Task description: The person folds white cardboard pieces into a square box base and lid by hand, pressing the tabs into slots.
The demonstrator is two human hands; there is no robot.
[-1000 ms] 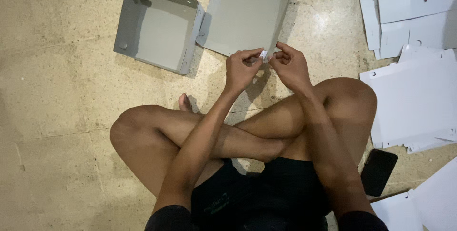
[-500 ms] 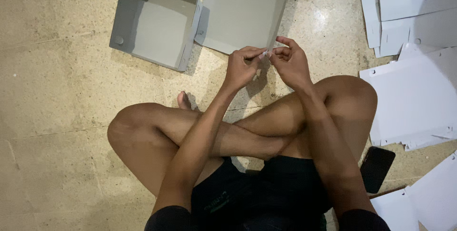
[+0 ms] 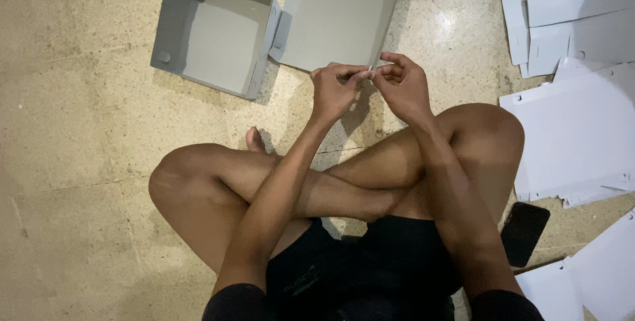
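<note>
A grey cardboard box (image 3: 278, 23), folded open, lies on the speckled floor (image 3: 79, 162). At its near corner, the left hand (image 3: 334, 89) and right hand (image 3: 402, 86) pinch something small and unclear between their fingers. White flat sheets (image 3: 569, 129) lie at right, a dark phone (image 3: 524, 232) beside the crossed legs.

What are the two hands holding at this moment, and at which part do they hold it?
The left hand and the right hand pinch the near corner of the grey box lid between their fingertips. Whether a small piece is also held cannot be told.

Grey folded box (image 3: 215, 30), white flat card sheets (image 3: 572, 129), black phone (image 3: 524, 232), beige speckled floor (image 3: 73, 162), black shorts (image 3: 370, 275)
</note>
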